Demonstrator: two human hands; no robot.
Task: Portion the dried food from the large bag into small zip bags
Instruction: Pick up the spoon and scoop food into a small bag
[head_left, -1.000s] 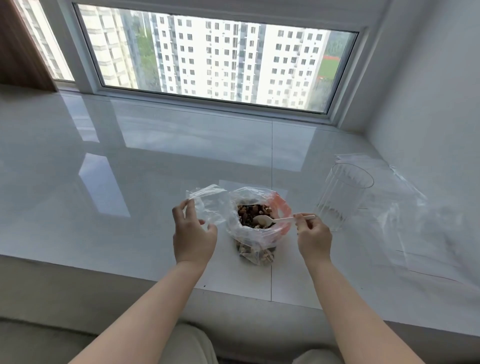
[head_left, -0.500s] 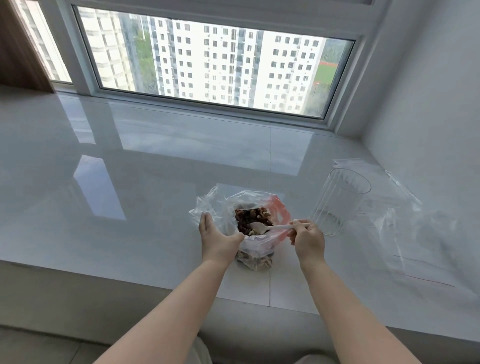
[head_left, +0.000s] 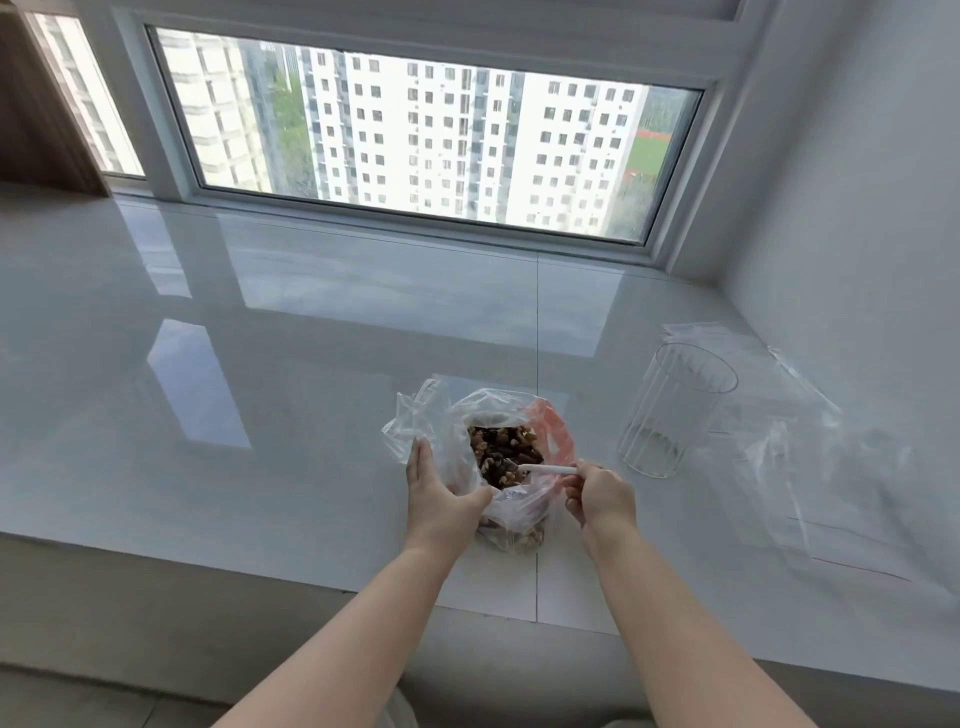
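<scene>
- Large bag (head_left: 498, 436): stands open on the white sill (head_left: 311, 415), near its front edge; dried food (head_left: 501, 452) visible inside.
- Your L hand (head_left: 441, 499): fingers straight, thumb spread, cupping the bag's left side. Touching, not gripping.
- Your R hand (head_left: 597, 493): pinches the white spoon (head_left: 545, 469) handle; bowl end sits in the food.
- Clear cup (head_left: 675, 410): upright, right of bag, apart from it.
- Small zip bags (head_left: 810, 467): flat on sill beside and behind the cup; count unclear.
</scene>
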